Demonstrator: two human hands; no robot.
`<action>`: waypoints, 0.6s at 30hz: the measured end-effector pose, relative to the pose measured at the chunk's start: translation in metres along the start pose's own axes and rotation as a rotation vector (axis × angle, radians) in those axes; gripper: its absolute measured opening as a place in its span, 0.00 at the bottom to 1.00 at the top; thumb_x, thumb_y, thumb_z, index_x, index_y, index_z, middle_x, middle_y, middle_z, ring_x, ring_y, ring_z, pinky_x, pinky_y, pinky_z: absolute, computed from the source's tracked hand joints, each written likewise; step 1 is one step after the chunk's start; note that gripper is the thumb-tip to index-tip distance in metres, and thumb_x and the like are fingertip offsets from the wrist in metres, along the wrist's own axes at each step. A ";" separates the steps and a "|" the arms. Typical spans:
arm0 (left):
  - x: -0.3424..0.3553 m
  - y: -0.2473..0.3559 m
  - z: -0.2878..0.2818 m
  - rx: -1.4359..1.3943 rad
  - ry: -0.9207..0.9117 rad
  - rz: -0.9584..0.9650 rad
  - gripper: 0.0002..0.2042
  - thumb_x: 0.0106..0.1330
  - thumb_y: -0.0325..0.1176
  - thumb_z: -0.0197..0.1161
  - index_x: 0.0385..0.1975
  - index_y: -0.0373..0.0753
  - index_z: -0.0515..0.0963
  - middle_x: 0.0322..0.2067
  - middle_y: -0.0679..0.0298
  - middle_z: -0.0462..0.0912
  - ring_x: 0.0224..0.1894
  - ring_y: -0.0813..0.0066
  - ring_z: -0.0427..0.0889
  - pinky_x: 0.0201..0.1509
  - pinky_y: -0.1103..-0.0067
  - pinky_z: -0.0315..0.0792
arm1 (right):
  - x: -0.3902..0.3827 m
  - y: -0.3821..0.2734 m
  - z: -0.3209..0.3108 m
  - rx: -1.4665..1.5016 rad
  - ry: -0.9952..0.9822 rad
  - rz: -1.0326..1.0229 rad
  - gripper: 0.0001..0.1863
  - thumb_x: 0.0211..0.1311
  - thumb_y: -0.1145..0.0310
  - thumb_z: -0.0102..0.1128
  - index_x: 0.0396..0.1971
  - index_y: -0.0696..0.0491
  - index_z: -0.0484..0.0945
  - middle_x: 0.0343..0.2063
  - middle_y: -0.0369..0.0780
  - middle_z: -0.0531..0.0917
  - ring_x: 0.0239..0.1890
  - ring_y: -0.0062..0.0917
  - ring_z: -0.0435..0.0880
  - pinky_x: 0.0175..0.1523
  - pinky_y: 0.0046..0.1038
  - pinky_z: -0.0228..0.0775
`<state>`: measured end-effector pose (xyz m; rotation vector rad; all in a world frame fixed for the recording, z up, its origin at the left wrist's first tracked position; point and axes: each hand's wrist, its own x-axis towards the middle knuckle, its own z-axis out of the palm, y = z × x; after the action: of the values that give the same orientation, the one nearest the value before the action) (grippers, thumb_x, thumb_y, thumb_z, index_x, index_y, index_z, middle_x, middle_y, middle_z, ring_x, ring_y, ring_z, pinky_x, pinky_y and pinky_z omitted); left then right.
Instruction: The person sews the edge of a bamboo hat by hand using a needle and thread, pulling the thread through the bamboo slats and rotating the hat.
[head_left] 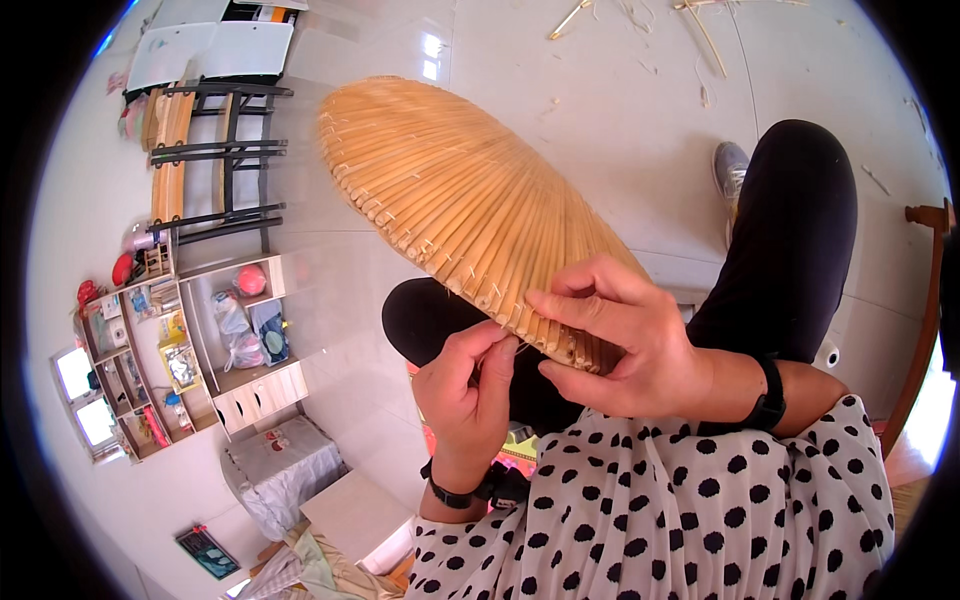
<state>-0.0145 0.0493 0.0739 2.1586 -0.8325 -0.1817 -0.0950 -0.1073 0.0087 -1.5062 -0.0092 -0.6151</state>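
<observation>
A large round disc of golden straw stalks (pixel 470 180) tilts in front of me above my lap. Its stalks fan out from the middle, and short pale stitches run along the thick near rim. My right hand (pixel 640 345) grips this rim at its lower right, thumb on one side and fingers on the other. Just left of it, my left hand (pixel 465 385) is closed in a pinch at the rim's edge. A thin pale strand shows by those fingertips, but what they hold is too small to make out.
Loose straw pieces (pixel 700 35) lie on the pale tiled floor (pixel 620 90). Black-legged wooden furniture (pixel 225 150) and a shelf unit (pixel 220 330) filled with goods stand to the left. A brown wooden edge (pixel 925 300) is at the right, beyond my knee.
</observation>
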 end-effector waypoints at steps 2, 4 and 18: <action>-0.002 0.001 -0.002 -0.005 -0.006 -0.042 0.04 0.65 0.20 0.61 0.38 0.30 0.77 0.26 0.62 0.82 0.24 0.83 0.76 0.28 0.87 0.69 | 0.001 -0.002 -0.001 -0.051 0.009 -0.020 0.29 0.43 0.77 0.72 0.51 0.62 0.79 0.40 0.44 0.76 0.38 0.29 0.79 0.42 0.25 0.73; -0.006 -0.001 -0.004 -0.006 -0.024 -0.100 0.05 0.65 0.19 0.61 0.38 0.31 0.77 0.25 0.63 0.81 0.24 0.84 0.76 0.29 0.87 0.69 | 0.001 -0.003 -0.001 -0.092 0.025 -0.033 0.28 0.43 0.76 0.72 0.50 0.62 0.79 0.39 0.44 0.76 0.37 0.30 0.79 0.40 0.25 0.74; -0.003 0.003 0.004 -0.041 0.020 -0.015 0.03 0.65 0.19 0.59 0.37 0.31 0.77 0.25 0.64 0.80 0.24 0.83 0.77 0.29 0.86 0.71 | 0.003 -0.007 0.000 -0.192 0.088 -0.143 0.26 0.39 0.78 0.70 0.45 0.66 0.80 0.36 0.45 0.78 0.32 0.33 0.80 0.35 0.28 0.75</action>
<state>-0.0196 0.0471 0.0727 2.1259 -0.7942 -0.1827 -0.0953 -0.1080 0.0161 -1.6727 0.0110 -0.8154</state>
